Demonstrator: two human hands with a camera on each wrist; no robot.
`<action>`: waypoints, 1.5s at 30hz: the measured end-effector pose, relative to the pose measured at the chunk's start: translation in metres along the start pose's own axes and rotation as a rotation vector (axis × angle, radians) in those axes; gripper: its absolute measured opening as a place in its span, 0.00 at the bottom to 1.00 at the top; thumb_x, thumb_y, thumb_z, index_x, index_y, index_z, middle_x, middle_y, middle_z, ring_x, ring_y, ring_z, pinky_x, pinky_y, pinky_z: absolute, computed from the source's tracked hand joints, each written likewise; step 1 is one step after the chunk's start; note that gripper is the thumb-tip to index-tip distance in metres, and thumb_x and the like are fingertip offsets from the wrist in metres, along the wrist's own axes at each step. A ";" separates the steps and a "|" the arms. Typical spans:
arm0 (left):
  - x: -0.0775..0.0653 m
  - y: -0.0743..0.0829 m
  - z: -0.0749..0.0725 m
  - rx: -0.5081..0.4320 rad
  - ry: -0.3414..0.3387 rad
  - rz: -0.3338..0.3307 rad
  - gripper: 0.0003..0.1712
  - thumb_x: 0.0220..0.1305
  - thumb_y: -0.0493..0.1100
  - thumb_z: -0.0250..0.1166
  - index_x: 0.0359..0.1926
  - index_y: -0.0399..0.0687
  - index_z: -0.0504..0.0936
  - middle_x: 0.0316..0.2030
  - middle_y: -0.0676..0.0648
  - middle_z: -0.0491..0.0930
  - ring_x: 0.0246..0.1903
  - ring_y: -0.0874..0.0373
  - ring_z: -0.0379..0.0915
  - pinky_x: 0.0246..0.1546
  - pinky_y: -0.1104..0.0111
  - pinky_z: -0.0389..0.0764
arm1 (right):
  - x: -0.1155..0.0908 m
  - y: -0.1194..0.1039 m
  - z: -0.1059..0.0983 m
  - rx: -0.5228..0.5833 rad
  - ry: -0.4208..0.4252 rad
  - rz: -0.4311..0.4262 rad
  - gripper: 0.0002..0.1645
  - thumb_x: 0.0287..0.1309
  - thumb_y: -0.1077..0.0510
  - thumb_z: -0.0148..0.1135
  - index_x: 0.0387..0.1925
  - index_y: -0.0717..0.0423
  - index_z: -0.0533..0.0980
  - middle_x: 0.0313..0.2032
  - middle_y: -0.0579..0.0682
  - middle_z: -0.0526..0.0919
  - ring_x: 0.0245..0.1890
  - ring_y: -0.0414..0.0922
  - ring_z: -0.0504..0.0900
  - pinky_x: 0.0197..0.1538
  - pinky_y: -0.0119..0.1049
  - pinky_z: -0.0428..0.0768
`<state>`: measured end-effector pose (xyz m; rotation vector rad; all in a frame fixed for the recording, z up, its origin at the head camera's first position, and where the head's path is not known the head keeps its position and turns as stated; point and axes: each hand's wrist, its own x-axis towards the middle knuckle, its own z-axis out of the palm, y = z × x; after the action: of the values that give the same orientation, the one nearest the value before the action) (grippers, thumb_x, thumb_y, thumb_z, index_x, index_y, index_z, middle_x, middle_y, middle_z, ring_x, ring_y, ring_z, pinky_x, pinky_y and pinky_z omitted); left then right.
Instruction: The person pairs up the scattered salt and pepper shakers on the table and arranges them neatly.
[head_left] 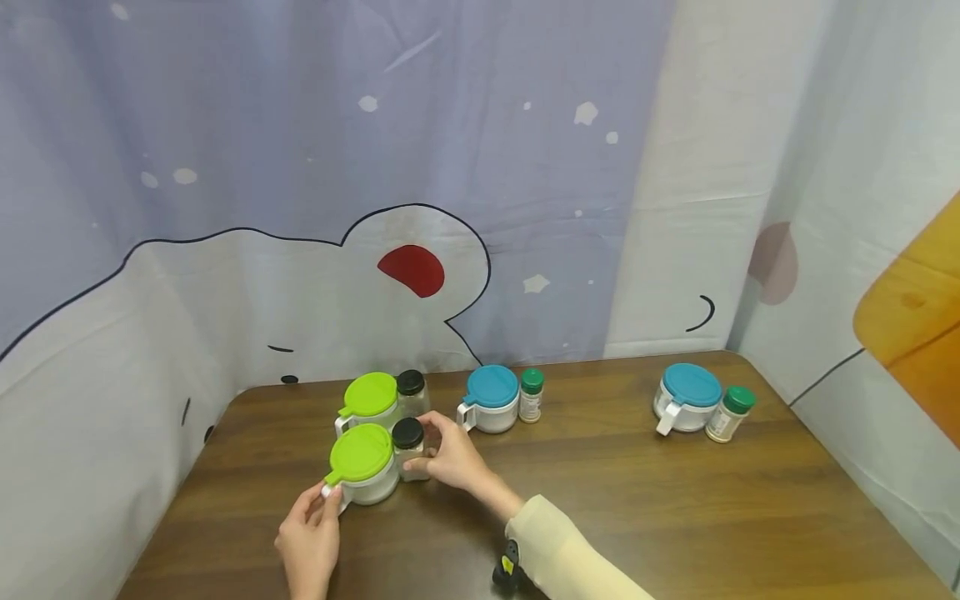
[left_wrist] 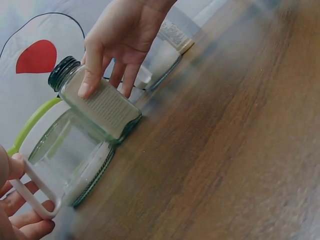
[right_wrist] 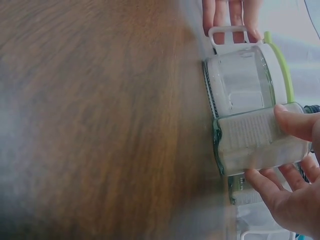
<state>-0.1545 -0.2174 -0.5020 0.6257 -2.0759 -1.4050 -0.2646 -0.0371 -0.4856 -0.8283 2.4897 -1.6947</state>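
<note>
My left hand pinches the white handle of a glass seasoning jar with a lime green lid. In the left wrist view, its fingers show around that handle. On the jar's other side, my right hand grips a square glass spice bottle with a black cap, thumb on one face and fingers on the other. The bottle stands upright against the jar. Directly behind this pair are another green-lidded jar and another black-capped bottle, partly hidden.
Right of the pairs stands a blue-lidded jar beside a green-capped bottle. A similar blue-lidded jar and green-capped bottle are far right on the wooden table. A printed curtain hangs behind the table.
</note>
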 end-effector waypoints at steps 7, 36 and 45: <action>-0.001 -0.002 0.001 0.011 0.000 -0.002 0.18 0.64 0.41 0.63 0.49 0.31 0.80 0.46 0.29 0.81 0.28 0.95 0.62 0.30 0.94 0.69 | 0.000 0.001 0.000 -0.006 0.012 -0.003 0.30 0.38 0.64 0.79 0.46 0.58 0.75 0.40 0.52 0.84 0.37 0.40 0.79 0.38 0.31 0.81; -0.008 0.005 -0.001 -0.064 0.010 -0.029 0.21 0.67 0.43 0.60 0.54 0.32 0.77 0.50 0.30 0.80 0.33 0.91 0.64 0.35 0.94 0.68 | -0.002 0.004 -0.001 -0.032 -0.053 -0.015 0.35 0.43 0.64 0.76 0.54 0.56 0.71 0.44 0.51 0.83 0.40 0.40 0.82 0.44 0.29 0.81; -0.017 0.013 -0.003 -0.183 0.147 0.021 0.15 0.66 0.35 0.59 0.52 0.34 0.79 0.39 0.65 0.79 0.40 0.83 0.72 0.42 0.93 0.71 | -0.008 -0.001 0.000 -0.061 -0.019 -0.021 0.37 0.45 0.64 0.75 0.59 0.58 0.70 0.49 0.55 0.81 0.47 0.48 0.82 0.49 0.29 0.81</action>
<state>-0.1406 -0.2040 -0.4922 0.6095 -1.8109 -1.4710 -0.2575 -0.0342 -0.4866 -0.8749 2.5406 -1.6174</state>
